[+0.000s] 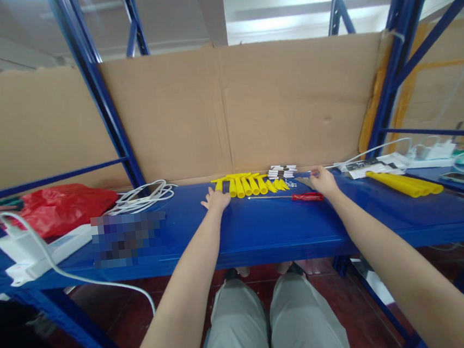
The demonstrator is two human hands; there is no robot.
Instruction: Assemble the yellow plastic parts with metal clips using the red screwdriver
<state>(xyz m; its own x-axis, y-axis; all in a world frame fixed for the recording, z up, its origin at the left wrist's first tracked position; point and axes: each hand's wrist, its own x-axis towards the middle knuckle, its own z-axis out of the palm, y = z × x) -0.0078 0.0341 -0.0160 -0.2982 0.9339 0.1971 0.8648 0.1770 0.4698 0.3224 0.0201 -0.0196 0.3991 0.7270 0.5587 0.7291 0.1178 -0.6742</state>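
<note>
Yellow pieces (246, 186) lie side by side on the blue worktop (278, 229), near the cardboard panel (291, 102), an alignment presumably meant for order and reach; left hand (215, 198) open, fingers spread at the row's left end, no grip evident, perhaps squaring the edge; right hand (323, 179) has fingers bent nearly together beside a thin flat piece (304, 182), hold on it undetermined; screwdriver (306, 197) lies in front, handle rightward, apparently convenient to that hand.

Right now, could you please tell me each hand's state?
Left hand: open, by the yellow pieces.
Right hand: curled near the red screwdriver; grip cannot be told.
</note>
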